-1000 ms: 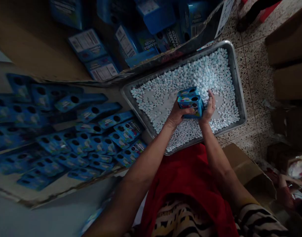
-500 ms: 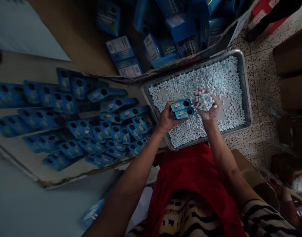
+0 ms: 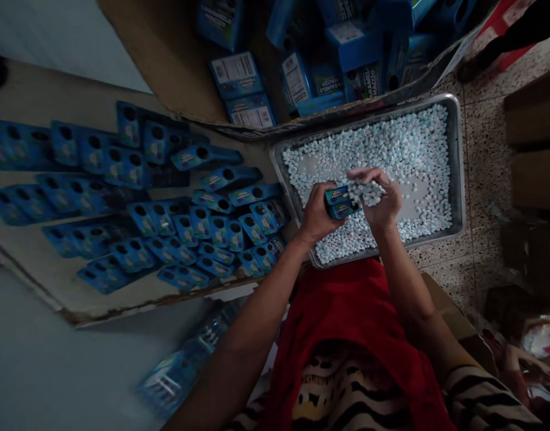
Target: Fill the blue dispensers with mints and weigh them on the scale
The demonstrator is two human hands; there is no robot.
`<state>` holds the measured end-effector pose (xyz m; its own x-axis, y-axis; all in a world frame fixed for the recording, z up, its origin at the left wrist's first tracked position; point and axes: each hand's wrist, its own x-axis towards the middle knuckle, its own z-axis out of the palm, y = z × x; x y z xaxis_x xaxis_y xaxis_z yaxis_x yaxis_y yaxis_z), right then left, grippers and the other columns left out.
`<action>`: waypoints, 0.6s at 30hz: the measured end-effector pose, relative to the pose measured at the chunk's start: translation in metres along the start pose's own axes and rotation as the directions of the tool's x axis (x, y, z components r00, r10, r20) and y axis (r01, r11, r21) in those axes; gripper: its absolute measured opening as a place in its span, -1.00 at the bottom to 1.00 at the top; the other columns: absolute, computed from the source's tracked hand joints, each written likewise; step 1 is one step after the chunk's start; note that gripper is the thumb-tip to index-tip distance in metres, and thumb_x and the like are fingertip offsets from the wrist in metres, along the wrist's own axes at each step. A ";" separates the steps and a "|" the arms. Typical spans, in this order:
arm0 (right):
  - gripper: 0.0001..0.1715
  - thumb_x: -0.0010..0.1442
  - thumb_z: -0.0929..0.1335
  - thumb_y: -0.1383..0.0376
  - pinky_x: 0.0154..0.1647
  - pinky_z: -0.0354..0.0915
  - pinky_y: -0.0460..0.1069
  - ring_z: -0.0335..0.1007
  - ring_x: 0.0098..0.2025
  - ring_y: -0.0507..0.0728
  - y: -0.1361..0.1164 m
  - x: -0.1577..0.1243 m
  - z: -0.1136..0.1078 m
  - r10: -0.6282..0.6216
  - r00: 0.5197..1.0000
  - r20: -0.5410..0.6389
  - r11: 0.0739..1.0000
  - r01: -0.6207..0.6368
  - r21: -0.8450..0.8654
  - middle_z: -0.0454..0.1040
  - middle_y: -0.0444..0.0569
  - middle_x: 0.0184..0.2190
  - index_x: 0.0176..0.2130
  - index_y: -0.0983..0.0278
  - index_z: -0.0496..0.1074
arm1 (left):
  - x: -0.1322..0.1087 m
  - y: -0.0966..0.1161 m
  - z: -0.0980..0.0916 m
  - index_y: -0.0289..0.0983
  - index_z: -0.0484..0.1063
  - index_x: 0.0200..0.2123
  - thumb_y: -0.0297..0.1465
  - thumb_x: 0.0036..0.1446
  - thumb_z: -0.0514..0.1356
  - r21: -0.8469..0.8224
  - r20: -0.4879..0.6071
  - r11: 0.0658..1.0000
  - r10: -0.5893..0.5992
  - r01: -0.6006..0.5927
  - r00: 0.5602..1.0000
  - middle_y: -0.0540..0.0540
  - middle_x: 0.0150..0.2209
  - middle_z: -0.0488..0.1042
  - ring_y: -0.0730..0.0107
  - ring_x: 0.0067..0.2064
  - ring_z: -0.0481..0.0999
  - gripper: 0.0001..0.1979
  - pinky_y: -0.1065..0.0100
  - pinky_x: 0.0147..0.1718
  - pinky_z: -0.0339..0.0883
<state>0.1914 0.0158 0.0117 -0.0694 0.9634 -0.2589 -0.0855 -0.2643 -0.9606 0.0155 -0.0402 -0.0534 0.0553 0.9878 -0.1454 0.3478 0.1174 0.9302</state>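
My left hand [image 3: 317, 216] grips two small blue boxes [image 3: 339, 202] stacked together, their open ends turned toward my right hand. My right hand [image 3: 379, 200] is cupped around a handful of small white-blue candies [image 3: 363, 191] and tilts them against the boxes' openings. Both hands hover above a metal tray [image 3: 457, 157] that is spread with many more of the same candies [image 3: 392, 146].
Several flat blue boxes [image 3: 167, 197] lie in rows on cardboard at the left. A carton of larger blue packages [image 3: 311, 66] stands behind the tray. Brown cartons [image 3: 533, 143] line the right side on a speckled floor. My red cloth [image 3: 347, 323] covers my lap.
My right hand scooped candies out of the tray, lifted them palm up, then turned over against the boxes. My left hand tipped the boxes toward it.
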 end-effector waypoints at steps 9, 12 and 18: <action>-0.37 0.41 0.22 -0.26 0.58 0.20 0.39 0.64 0.06 0.30 0.003 -0.021 0.008 -0.100 0.983 0.152 0.995 0.101 0.002 0.65 -0.01 -0.22 -0.34 0.09 0.53 | -0.005 0.002 0.000 -0.14 0.43 0.13 -0.36 -0.20 0.62 0.018 -0.031 0.997 -0.073 0.074 0.997 -0.09 0.06 0.58 0.00 0.13 0.62 -0.21 0.11 0.20 0.51; -0.36 0.46 0.23 -0.26 0.65 0.06 0.40 0.58 0.30 0.31 -0.011 -0.035 0.002 -0.146 0.961 0.236 0.984 0.165 -0.062 0.73 -0.07 -0.10 -0.28 0.04 0.65 | -0.001 0.007 -0.003 -0.14 0.44 0.12 -0.33 -0.19 0.63 -0.003 -0.043 0.999 -0.047 0.047 0.998 -0.08 0.05 0.58 0.01 0.12 0.62 -0.22 0.10 0.22 0.51; -0.26 0.53 0.19 -0.27 0.48 0.31 0.40 0.57 0.30 0.32 -0.021 0.004 -0.070 -0.225 0.970 0.089 0.925 0.242 -0.293 0.72 -0.02 0.09 -0.16 0.08 0.73 | 0.027 0.014 -0.035 -0.16 0.43 0.15 -0.28 -0.14 0.62 0.093 0.165 0.996 -0.008 -0.008 0.986 -0.09 0.05 0.63 0.03 0.06 0.68 -0.23 0.08 0.12 0.57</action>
<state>0.2628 0.0289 0.0238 -0.1367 0.9903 -0.0257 0.1952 0.0015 -0.9808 -0.0110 -0.0085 -0.0324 0.2067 0.9564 -0.2063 0.4325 0.0998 0.8961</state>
